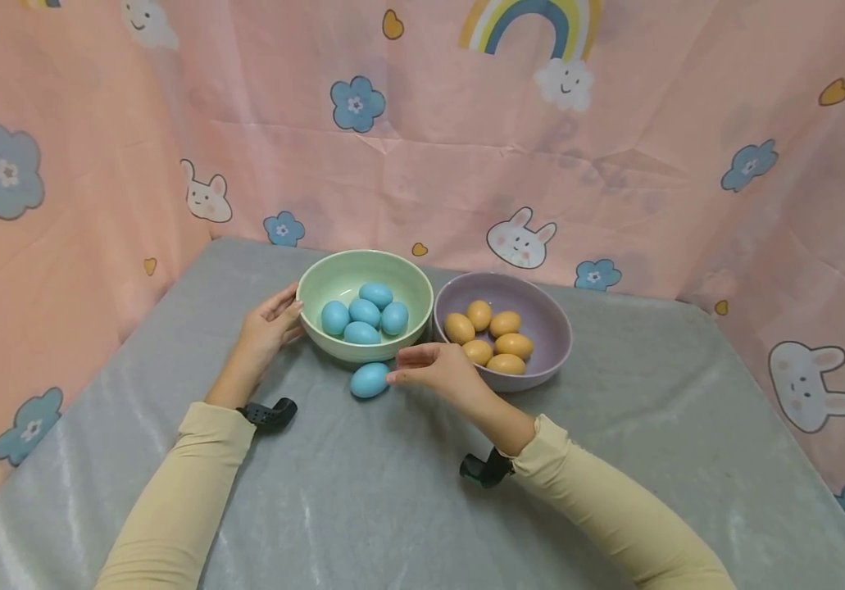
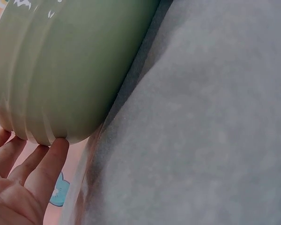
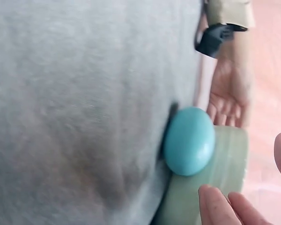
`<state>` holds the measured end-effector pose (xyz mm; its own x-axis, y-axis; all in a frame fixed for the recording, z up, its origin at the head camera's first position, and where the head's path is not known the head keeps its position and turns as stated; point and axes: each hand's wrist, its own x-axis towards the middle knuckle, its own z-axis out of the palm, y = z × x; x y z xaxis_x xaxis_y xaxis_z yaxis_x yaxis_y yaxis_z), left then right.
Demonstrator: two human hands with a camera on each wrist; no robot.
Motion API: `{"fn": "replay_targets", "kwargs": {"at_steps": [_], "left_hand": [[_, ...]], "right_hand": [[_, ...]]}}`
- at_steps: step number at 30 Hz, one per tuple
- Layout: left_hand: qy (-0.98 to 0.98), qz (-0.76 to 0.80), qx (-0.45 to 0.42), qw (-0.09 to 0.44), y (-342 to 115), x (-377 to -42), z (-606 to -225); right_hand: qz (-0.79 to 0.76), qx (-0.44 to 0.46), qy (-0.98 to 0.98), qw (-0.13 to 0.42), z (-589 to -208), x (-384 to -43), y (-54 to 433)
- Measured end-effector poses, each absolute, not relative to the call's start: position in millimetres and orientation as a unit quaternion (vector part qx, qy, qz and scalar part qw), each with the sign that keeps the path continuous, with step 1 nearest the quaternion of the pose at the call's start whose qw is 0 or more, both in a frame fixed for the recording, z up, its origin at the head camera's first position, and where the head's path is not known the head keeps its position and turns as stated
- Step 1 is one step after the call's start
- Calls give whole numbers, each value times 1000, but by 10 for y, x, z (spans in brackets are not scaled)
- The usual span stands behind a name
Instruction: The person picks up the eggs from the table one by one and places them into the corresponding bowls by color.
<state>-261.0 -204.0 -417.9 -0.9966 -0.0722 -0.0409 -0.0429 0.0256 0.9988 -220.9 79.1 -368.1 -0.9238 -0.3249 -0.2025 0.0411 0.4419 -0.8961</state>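
Observation:
A light green bowl [image 1: 365,352] holds several blue eggs [image 1: 365,313]. My left hand [image 1: 263,332] touches its left side, and in the left wrist view the extended fingers [image 2: 48,171] press their tips against the outer wall. One more blue egg [image 1: 370,380] lies on the cloth just in front of that bowl. Beside this egg is my right hand [image 1: 442,373], its thumb and fingers spread apart. The right wrist view shows a gap between the fingers [image 3: 215,206] and the loose egg [image 3: 189,141].
A purple bowl [image 1: 558,344] with several yellow-orange eggs [image 1: 514,346] stands against the green bowl's right side, partly behind my right hand. Grey cloth [image 1: 363,492] covers the table. A pink printed curtain [image 1: 422,180] hangs along the back and sides.

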Motion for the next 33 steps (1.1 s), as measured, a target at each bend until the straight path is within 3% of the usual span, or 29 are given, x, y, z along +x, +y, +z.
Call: {"fn": "replay_targets", "kwargs": {"at_steps": [15,33], "left_hand": [[-717,-696,38,13,-2044,-2614,-4184],[-717,-696,37,15,-2039,-2625,-4197]], "right_hand": [[-519,-28,830,200,-3972,-2282,604],[-520,-14,839,156,-4002,-2226,404]]}}
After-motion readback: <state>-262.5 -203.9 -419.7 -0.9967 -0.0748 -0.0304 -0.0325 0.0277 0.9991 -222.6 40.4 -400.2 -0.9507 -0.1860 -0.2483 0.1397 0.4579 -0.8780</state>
